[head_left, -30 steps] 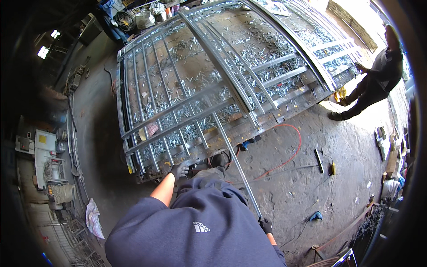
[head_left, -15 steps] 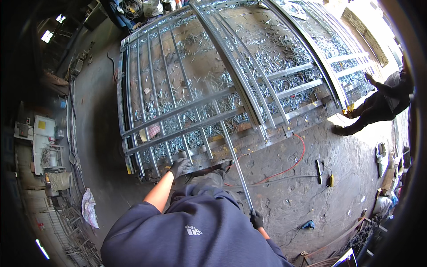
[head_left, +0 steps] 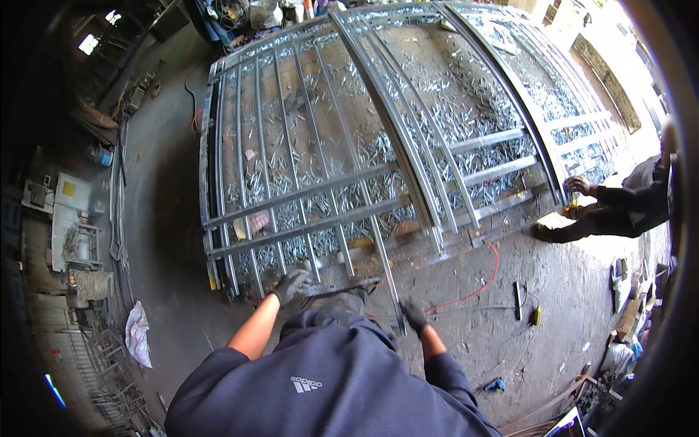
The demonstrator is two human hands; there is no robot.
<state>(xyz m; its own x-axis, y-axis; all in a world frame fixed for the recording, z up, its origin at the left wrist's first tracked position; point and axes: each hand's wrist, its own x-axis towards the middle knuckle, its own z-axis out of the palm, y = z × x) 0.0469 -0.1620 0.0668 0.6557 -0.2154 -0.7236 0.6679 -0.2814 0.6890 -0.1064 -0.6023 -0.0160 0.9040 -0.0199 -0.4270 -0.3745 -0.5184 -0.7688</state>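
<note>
Two gloved hands work along the near edge of the work table [head_left: 451, 246]: the right hand [head_left: 413, 315] sits against the near end of a slim metal bar [head_left: 386, 273], though I cannot tell whether its fingers wrap round it, while the left hand [head_left: 291, 287] lies at the table edge, fingers loosely outstretched. The bar crosses both crossrails [head_left: 309, 226], its near end jutting past the table toward the person. Doing this well likely means keeping it parallel to the neighbouring bars [head_left: 345, 251], guiding it straight from the end so nothing binds, and keeping the left fingertips clear of bar ends.
</note>
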